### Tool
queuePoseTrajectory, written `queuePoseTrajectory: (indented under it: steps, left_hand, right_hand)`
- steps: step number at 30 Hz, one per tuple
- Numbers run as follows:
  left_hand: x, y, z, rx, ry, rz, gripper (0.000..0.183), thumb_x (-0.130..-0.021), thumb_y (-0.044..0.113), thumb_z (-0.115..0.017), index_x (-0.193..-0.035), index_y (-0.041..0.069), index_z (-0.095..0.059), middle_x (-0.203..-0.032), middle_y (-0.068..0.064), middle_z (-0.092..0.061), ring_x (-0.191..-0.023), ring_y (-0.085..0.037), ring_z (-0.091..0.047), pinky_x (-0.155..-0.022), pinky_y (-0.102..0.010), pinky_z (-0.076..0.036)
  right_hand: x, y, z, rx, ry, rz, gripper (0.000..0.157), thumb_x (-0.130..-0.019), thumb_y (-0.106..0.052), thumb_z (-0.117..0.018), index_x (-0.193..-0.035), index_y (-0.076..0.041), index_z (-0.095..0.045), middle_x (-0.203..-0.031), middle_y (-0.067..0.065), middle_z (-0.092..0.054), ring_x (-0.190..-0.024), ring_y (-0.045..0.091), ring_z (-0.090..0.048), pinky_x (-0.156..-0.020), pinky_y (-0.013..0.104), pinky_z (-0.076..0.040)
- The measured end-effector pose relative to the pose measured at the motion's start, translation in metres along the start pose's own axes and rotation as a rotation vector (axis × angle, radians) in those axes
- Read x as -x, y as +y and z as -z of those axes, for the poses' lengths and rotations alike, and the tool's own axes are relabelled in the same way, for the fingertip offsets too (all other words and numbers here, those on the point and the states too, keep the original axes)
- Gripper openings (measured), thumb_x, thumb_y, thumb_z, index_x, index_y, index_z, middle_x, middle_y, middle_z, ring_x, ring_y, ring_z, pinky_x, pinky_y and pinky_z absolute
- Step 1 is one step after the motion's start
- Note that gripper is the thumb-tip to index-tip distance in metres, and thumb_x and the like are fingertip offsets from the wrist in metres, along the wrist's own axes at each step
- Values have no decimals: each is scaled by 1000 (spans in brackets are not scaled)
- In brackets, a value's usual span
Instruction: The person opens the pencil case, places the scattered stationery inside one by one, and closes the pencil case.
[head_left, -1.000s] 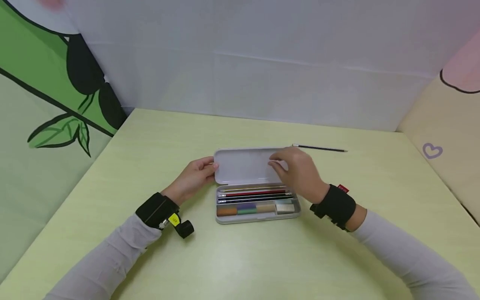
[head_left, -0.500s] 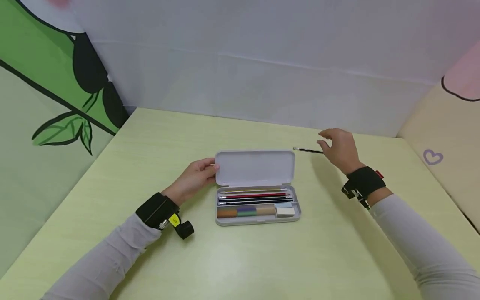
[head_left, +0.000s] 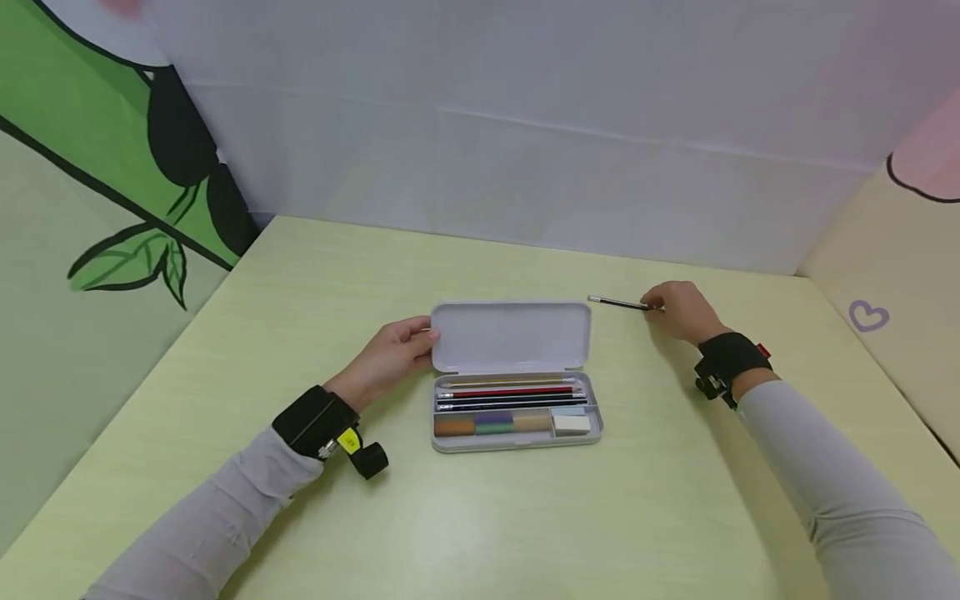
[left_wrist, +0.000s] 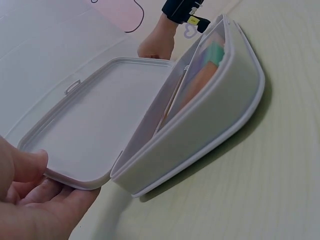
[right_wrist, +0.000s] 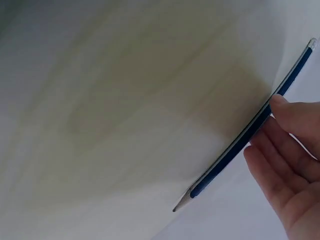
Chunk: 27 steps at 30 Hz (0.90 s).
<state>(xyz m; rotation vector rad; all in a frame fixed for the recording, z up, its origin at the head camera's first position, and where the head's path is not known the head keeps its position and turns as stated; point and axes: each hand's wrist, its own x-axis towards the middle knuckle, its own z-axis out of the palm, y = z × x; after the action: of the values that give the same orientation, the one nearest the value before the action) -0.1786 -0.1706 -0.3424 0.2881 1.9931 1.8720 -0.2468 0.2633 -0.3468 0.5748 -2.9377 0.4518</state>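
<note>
A white pencil case point(head_left: 517, 442) stands on the table with its lid point(head_left: 510, 337) raised. My left hand point(head_left: 386, 358) holds the lid's left edge, thumb on the inner face and fingers behind, as the left wrist view shows. At the far right, my right hand point(head_left: 682, 312) pinches a dark pencil point(head_left: 617, 302) between thumb and fingers. In the right wrist view this pencil point(right_wrist: 235, 147) is dark blue, its sharpened tip at lower left and its capped end at upper right.
Several pencils point(head_left: 510, 398) lie in the case's back compartment. The front one holds coloured blocks point(head_left: 454, 427) and a white eraser-like block point(head_left: 572, 425). A pale wall point(head_left: 525, 183) rises behind the table point(head_left: 480, 533), with painted panels at both sides.
My right hand has moved from the lid out to the right, then down onto the dark pencil, and now pinches it. My left hand stays on the lid.
</note>
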Motion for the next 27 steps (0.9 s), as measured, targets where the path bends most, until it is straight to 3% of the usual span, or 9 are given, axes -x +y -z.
queuePoseTrajectory:
  steps: [9, 15, 21, 24, 27]
  left_hand:
    - [-2, -2, 0, 13, -4, -4, 45, -98, 14, -39, -139, -2, -29, -139, -21, -38, -120, -25, -43, -100, -36, -41]
    - [0, -1, 0, 12, -14, -7, 45, -98, 14, -39, -139, -2, -29, -138, -21, -39, -120, -25, -43, -100, -36, -41]
    - [-1, 2, 2, 19, -17, -41, 45, -98, 13, -39, -139, -3, -29, -136, -22, -40, -120, -25, -43, -100, -36, -41]
    - [-2, 3, 3, 18, -11, -43, 45, -98, 13, -40, -138, -3, -29, -136, -22, -41, -120, -24, -43, -99, -35, -42]
    - [-3, 3, 4, 18, -4, -44, 45, -98, 13, -40, -138, -3, -30, -135, -22, -42, -119, -24, -44, -98, -35, -43]
  right_hand:
    - [4, -3, 3, -8, -9, -19, 9, -79, 3, -61, -86, 2, -68, -81, 17, -66, -75, 28, -58, -67, 45, -51]
    - [5, -22, 15, -26, 143, 16, 11, -79, 4, -60, -86, 3, -68, -80, 18, -66, -69, 26, -57, -62, 44, -52]
    - [6, -77, 34, -85, 296, 152, 11, -78, 3, -63, -87, 0, -69, -79, 13, -66, -68, 22, -58, -62, 41, -53]
    - [11, -112, 32, -114, 281, 243, 12, -78, 4, -64, -87, -1, -69, -79, 12, -66, -69, 19, -59, -62, 39, -55]
    - [19, -145, 20, -137, 198, 309, 13, -78, 4, -64, -87, -3, -69, -80, 9, -66, -70, 15, -59, -62, 34, -55]
